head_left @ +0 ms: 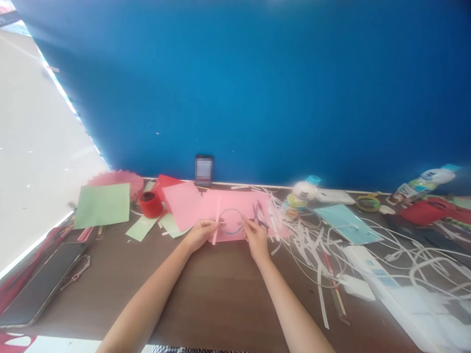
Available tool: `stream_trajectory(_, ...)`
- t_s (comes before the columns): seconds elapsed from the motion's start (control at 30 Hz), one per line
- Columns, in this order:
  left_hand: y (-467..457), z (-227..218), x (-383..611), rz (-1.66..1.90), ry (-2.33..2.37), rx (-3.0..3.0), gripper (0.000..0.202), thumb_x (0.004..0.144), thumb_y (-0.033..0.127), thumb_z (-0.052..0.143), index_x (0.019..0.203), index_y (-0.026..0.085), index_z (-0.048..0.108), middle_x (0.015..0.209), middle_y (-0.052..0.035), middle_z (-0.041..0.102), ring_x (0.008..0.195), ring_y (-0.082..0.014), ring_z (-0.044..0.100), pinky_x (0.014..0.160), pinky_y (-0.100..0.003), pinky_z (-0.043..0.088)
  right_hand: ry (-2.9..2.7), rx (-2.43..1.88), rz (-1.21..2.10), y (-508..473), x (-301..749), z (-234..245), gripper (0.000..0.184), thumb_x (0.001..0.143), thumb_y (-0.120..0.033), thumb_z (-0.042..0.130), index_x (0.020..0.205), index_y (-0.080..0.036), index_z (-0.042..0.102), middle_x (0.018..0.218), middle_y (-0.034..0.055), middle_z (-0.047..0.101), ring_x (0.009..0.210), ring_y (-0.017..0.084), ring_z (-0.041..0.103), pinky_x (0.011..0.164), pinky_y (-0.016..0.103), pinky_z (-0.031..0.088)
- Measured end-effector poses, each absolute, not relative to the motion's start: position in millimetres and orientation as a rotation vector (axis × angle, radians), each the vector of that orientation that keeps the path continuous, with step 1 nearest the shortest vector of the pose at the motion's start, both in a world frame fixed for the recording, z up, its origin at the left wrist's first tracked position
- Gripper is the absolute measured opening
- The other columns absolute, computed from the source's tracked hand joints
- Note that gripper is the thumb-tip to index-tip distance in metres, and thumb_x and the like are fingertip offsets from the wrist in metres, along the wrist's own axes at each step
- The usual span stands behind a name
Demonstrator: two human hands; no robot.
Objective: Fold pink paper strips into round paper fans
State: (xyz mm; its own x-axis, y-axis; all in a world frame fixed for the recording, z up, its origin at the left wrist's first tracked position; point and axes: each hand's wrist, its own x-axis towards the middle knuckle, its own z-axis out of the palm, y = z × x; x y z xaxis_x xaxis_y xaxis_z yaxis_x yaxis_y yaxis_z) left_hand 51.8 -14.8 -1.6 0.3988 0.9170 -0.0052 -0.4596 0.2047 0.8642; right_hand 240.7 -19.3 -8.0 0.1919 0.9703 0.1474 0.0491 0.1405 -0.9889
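Note:
Between my two hands a thin round bangle-like ring (230, 209) is held upright over pink paper. My left hand (202, 233) pinches its left side, together with a narrow pink paper strip (217, 215) that stands across the ring's edge. On the right side, the fingers of my right hand (256, 238) are closed on the rim. Scissors (259, 214) lie just beyond my right hand, on the pink paper sheet (250, 198). Whether the strip is stuck to the ring, I cannot tell.
A red spool (150, 206), green paper (103, 206) and a phone (44, 279) are at left. To the right lie white paper strips (305, 245), a bottle (300, 196), blue paper (348, 223), a power strip (379, 279) and tangled cables. A blue wall (257, 88) stands behind.

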Motion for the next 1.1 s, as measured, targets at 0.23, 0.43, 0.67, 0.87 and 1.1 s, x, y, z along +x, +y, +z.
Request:
stream_trajectory(0.23, -10, -10, 51, 1.154, 0.679, 0.827, 0.016, 0.061, 0.027, 0.07, 0.061, 0.012, 0.067, 0.099, -0.011, 0.06, 0.103, -0.0286, 0.052, 0.084, -0.035, 0.039, -1.123, -1.123, 1.025, -21, 235, -6, 0.033, 0.06, -0.032, 0.069, 0.089, -0.017, 0.066, 0.073, 0.0045, 0.065, 0.059, 0.014, 0.056, 0.058, 0.03, 0.047)
stream_trajectory(0.43, -9, -9, 51, 1.148, 0.614, 0.806, 0.017, 0.063, 0.027, 0.069, 0.069, 0.012, 0.068, 0.103, -0.0119, 0.061, 0.104, -0.0278, 0.051, 0.09, -0.038, 0.036, -1.051, -1.057, 1.076, -20, 234, -10, 0.034, 0.061, -0.035, 0.068, 0.088, -0.015, 0.062, 0.079, 0.0072, 0.065, 0.059, 0.014, 0.057, 0.059, 0.032, 0.048)
stream_trajectory(0.67, -10, -6, 50, 1.091, 0.534, 0.753, 0.019, 0.064, 0.03, 0.068, 0.071, 0.012, 0.067, 0.093, -0.0109, 0.065, 0.092, -0.0234, 0.058, 0.092, -0.039, 0.034, -1.049, -1.075, 1.142, -24, 227, -5, 0.04, 0.063, -0.036, 0.066, 0.095, -0.016, 0.054, 0.072, 0.0041, 0.064, 0.052, 0.012, 0.056, 0.05, 0.027, 0.047)
stream_trajectory(0.87, -13, -3, 49, 1.044, 0.477, 0.752, 0.02, 0.066, 0.03, 0.066, 0.076, 0.012, 0.068, 0.101, -0.0123, 0.062, 0.096, -0.0251, 0.056, 0.092, -0.04, 0.034, -1.152, -1.207, 1.016, -22, 232, -10, 0.04, 0.066, -0.04, 0.062, 0.097, -0.016, 0.059, 0.076, 0.0047, 0.063, 0.051, 0.012, 0.054, 0.045, 0.026, 0.044)
stream_trajectory(1.1, -10, -5, 50, 1.127, 0.609, 0.826, 0.017, 0.065, 0.029, 0.068, 0.069, 0.013, 0.068, 0.11, -0.0114, 0.057, 0.11, -0.027, 0.046, 0.094, -0.037, 0.031, -1.292, -1.212, 0.744, -28, 233, -3, 0.028, 0.064, -0.033, 0.065, 0.089, -0.019, 0.067, 0.078, 0.0045, 0.065, 0.066, 0.015, 0.055, 0.07, 0.034, 0.047)
